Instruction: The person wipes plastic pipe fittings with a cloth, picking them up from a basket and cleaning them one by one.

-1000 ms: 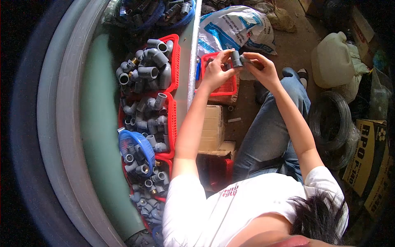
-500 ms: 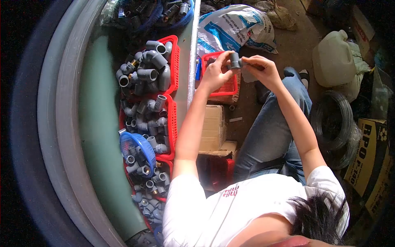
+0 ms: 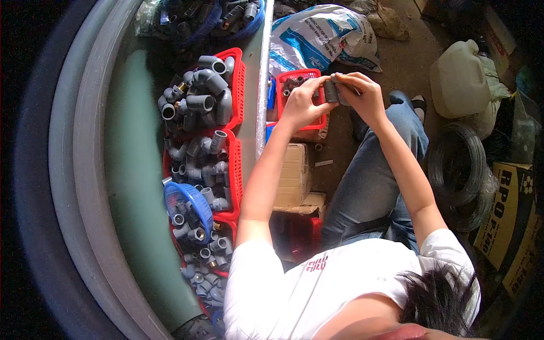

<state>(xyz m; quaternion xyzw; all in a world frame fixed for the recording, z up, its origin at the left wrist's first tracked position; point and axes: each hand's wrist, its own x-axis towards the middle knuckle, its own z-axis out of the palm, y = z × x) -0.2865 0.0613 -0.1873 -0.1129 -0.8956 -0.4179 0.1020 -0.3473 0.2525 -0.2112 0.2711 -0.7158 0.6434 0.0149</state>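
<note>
A grey plastic pipe fitting (image 3: 330, 90) is held up in front of me, over the small red basket. My left hand (image 3: 306, 103) grips it from the left, with the thumb below and the fingers above. My right hand (image 3: 362, 96) is closed at the fitting's right side, its fingertips touching or very near it. Whether anything small sits between those right fingers is hidden. Below and behind the hands, the small red basket (image 3: 321, 121) holds several dark fittings.
Red baskets (image 3: 238, 170) of grey fittings stand along the left, with a blue basket (image 3: 198, 198) tilted among them. A cardboard box (image 3: 292, 175) sits below my left forearm. A white sack (image 3: 317, 37), a jerrycan (image 3: 459, 79) and coiled wire (image 3: 456, 164) lie beyond.
The fitting has turned in my hands and shifted slightly right. My left hand has moved a little right and down, and my right fingers now reach over the fitting's top.
</note>
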